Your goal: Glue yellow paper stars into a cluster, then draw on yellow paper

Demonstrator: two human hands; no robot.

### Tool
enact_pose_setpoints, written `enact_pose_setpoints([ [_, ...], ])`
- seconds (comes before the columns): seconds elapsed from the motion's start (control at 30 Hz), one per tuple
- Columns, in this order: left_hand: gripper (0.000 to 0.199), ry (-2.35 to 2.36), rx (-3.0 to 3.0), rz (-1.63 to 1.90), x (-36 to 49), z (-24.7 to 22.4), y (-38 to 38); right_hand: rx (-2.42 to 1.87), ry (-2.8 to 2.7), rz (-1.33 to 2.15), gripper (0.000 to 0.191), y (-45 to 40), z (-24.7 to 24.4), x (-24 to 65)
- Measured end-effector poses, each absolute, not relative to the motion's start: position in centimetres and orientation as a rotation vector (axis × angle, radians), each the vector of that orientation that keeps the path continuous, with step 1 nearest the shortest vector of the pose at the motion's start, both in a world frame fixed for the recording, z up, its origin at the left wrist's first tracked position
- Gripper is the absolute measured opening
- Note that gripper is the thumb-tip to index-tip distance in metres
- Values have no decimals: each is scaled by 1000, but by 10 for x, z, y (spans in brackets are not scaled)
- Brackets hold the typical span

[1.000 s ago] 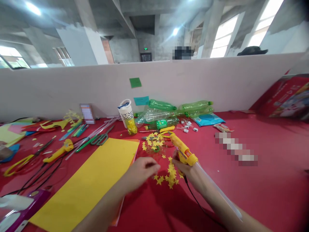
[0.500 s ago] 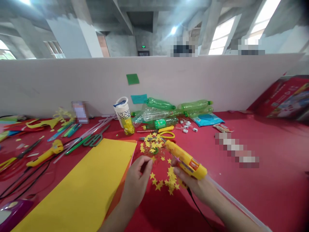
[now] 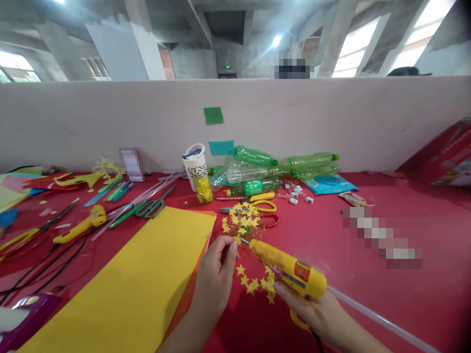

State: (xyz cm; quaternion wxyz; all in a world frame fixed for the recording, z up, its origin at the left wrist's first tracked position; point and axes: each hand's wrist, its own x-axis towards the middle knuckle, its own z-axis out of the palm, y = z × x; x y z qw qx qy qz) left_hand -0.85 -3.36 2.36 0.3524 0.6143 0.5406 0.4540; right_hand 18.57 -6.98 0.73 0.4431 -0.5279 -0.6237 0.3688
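Note:
My left hand point(image 3: 218, 269) pinches a small yellow paper star point(image 3: 237, 240) between thumb and fingertips. A yellow hot glue gun point(image 3: 287, 267) is gripped in my right hand point(image 3: 312, 309), its metal nozzle pointing left, close to the star; I cannot tell whether they touch. A long clear glue stick point(image 3: 379, 316) juts from the gun's back. Below the gun, loose yellow stars point(image 3: 253, 285) lie on the red table. Behind my left fingertips stands a cluster of yellow stars point(image 3: 243, 215) around what looks like a clear and green plastic piece, partly hidden.
Yellow paper sheets point(image 3: 121, 274) lie left of my hands. Scissors point(image 3: 150, 208), a second yellow glue gun point(image 3: 83, 225) and cords are farther left. Plastic bottles point(image 3: 253, 171), a white cup point(image 3: 195, 169) and a blue packet point(image 3: 331, 184) stand or lie before the white partition point(image 3: 154, 122).
The glue gun has turned flatter and dropped, bringing its nozzle beside the star in my left hand. The whole view has shifted slightly, so things appear farther right.

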Motion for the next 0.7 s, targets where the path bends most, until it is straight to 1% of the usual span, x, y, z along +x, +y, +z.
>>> enact_pose_setpoints([
  [0.2, 21, 1407, 1609, 1187, -8, 24, -34, -1319, -1684, 888, 24, -69, 19, 180],
  [0.4, 20, 1418, 1642, 1188, -8, 24, -35, -1222, -1748, 972, 13, -65, 36, 177],
  [0.7, 20, 1425, 1663, 1180, -8, 24, -36, -1258, -1756, 943, 10, -66, 28, 178],
])
